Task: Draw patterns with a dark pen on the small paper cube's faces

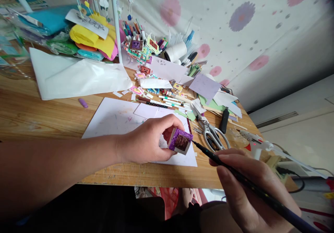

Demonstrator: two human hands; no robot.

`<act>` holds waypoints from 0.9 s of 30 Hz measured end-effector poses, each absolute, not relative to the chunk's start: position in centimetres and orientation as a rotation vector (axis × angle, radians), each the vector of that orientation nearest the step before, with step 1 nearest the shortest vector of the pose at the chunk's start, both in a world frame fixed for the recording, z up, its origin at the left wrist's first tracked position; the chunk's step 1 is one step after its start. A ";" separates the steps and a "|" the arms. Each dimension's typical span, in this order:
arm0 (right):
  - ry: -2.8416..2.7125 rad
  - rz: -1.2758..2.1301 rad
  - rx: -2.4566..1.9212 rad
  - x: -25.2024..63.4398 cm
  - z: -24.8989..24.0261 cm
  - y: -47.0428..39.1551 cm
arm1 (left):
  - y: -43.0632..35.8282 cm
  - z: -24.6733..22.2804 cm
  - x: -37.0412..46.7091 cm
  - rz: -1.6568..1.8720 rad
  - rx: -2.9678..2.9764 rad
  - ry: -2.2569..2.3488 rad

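Note:
Between the thumb and fingers of my left hand is a small paper piece, with a dark brown square inside a purple border and a white strip along its lower edge. My right hand grips a dark, speckled marker pen. The pen's tip meets or nearly meets the right side of the purple border. White paper sheets lie on the wooden table under my left hand.
Scissors and a black-handled tool lie right of the paper. A hot glue gun with a red light stands at the right edge. Several markers and paper scraps lie behind. A purple cap sits at left.

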State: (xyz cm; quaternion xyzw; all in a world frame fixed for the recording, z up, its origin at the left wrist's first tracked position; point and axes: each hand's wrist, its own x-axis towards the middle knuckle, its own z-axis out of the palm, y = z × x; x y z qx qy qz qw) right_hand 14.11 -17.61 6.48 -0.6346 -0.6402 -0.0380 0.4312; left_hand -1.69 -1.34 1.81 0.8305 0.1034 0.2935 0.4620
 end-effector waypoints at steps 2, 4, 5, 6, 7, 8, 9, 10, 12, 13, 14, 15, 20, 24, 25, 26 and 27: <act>-1.599 -0.092 -1.576 14.1 6.6 -17.6 | -1.3 1.8 -1.7 0.716 2.042 0.256; -1.610 -0.056 -1.615 14.2 6.6 -17.7 | -1.3 1.8 -1.6 0.708 2.041 0.257; -1.609 -0.055 -1.627 14.3 6.6 -17.7 | -1.3 1.8 -1.6 0.706 2.041 0.258; -1.610 -0.071 -1.618 14.3 6.6 -17.7 | -1.3 1.9 -1.6 0.707 2.043 0.259; -1.613 -0.089 -1.601 14.3 6.6 -17.8 | -1.3 1.9 -1.6 0.709 2.046 0.262; -1.615 -0.095 -1.590 14.3 6.6 -17.8 | -1.3 2.0 -1.6 0.711 2.049 0.265; -1.618 -0.086 -1.589 14.3 6.5 -17.8 | -1.3 2.0 -1.7 0.711 2.052 0.266; -1.614 -0.070 -1.599 14.3 6.5 -17.8 | -1.3 2.0 -1.7 0.711 2.054 0.267; -1.596 -0.048 -1.635 14.2 6.5 -17.8 | -1.3 2.0 -1.7 0.710 2.053 0.265; -1.586 -0.063 -1.634 14.2 6.5 -17.8 | -1.3 2.0 -1.6 0.710 2.051 0.261; -1.578 -0.086 -1.622 14.1 6.5 -17.8 | -1.3 2.0 -1.6 0.711 2.049 0.258; -1.579 -0.103 -1.606 14.1 6.5 -17.8 | -1.3 1.9 -1.6 0.713 2.047 0.258; -1.618 -0.078 -1.637 14.3 6.5 -17.7 | -1.3 1.9 -1.6 0.715 2.044 0.261; -1.610 -0.120 -1.596 14.2 6.5 -17.7 | -1.4 2.0 -1.7 0.707 2.040 0.264; -1.616 -0.099 -1.604 14.2 6.5 -17.7 | -1.4 2.0 -1.7 0.705 2.042 0.268; -1.617 -0.074 -1.619 14.1 6.5 -17.8 | -1.4 2.0 -1.6 0.701 2.042 0.273; -1.613 -0.056 -1.636 14.0 6.5 -17.8 | -1.4 2.0 -1.6 0.698 2.042 0.279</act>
